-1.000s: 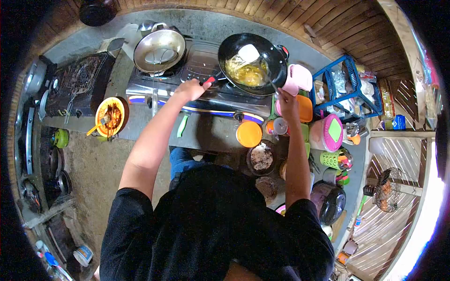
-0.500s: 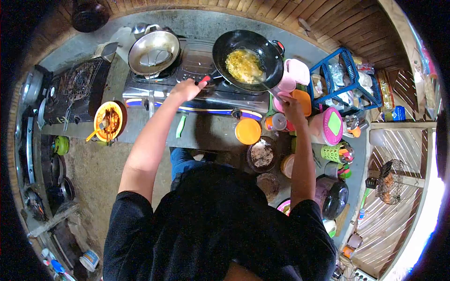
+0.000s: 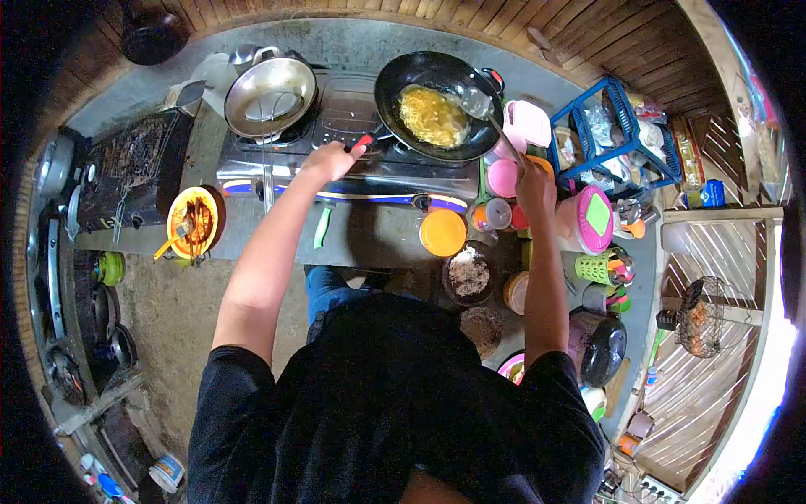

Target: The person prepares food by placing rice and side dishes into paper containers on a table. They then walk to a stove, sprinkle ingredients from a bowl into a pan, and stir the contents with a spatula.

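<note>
My left hand is closed round the red and black handle of a black wok, which rests on the right side of the gas stove. Yellow food, perhaps egg or noodles, lies in liquid at the bottom of the wok. In my right hand is the handle of a metal spatula. Its blade is over the wok's right inner side, apart from the food. A second pan of lighter metal sits on the left burner.
An orange bowl with dark red sauce and utensils stands left of the stove, beside a grill rack. Orange and pink lidded containers and a blue basket crowd the right. A green-handled knife lies in front.
The spatula blade has come up out of the food towards the wok's upper right side. My right hand has shifted slightly right. My left hand keeps its grip on the wok handle.
</note>
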The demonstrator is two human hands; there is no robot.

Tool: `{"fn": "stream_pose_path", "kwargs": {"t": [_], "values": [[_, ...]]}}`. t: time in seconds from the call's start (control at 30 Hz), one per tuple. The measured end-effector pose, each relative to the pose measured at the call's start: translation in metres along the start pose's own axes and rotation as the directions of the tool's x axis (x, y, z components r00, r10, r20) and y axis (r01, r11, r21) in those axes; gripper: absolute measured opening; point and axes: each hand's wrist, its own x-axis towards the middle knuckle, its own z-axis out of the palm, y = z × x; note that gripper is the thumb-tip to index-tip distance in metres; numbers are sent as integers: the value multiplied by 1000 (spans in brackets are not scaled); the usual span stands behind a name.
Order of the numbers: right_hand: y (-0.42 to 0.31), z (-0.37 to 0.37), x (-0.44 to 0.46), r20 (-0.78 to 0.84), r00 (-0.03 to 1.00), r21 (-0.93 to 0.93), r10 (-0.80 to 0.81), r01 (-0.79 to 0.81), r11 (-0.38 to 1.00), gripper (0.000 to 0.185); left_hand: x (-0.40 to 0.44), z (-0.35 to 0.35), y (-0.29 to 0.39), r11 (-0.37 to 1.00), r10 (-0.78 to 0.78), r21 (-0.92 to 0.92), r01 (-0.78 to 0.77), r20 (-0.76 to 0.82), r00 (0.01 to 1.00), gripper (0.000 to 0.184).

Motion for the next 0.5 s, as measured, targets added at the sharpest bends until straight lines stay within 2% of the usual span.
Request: {"fn": "stream_pose_path", "kwargs": {"t": [0.07, 0.13, 0.17, 0.23, 0.27, 0.33, 0.47, 0.5], "values": [[6, 0, 1, 13, 999, -27, -29, 29, 999, 27, -2, -1, 1, 1000, 1, -3, -1, -9, 1000, 74], [11, 5, 1, 152, 988, -26, -15, 19, 999, 23, -2, 0, 0, 1000, 1, -7, -1, -7, 1000, 74], [13, 7, 1, 150, 988, -25, -15, 19, 999, 23, 0, 0, 0, 1000, 5, -10, -5, -6, 1000, 74], [7, 5, -3, 139, 981, 255, -137, 98, 962, 23, 2, 2, -2, 1000, 4, -17, -4, -6, 1000, 73], [8, 10, -2, 138, 981, 255, -135, 97, 962, 23, 4, 3, -3, 1000, 4, -24, -4, -4, 1000, 73], [10, 25, 1, 228, 961, 438, -160, 46, 898, 26, 1, 1, -1, 1000, -5, -16, 5, 0, 1000, 72], [6, 38, 4, 159, 981, 496, -107, 14, 868, 27, -9, -4, 5, 1000, -15, -20, 14, -38, 999, 72], [5, 38, 7, 127, 991, 445, -37, -24, 895, 26, -9, -5, 4, 1000, -16, -19, 15, -37, 999, 72]]}}
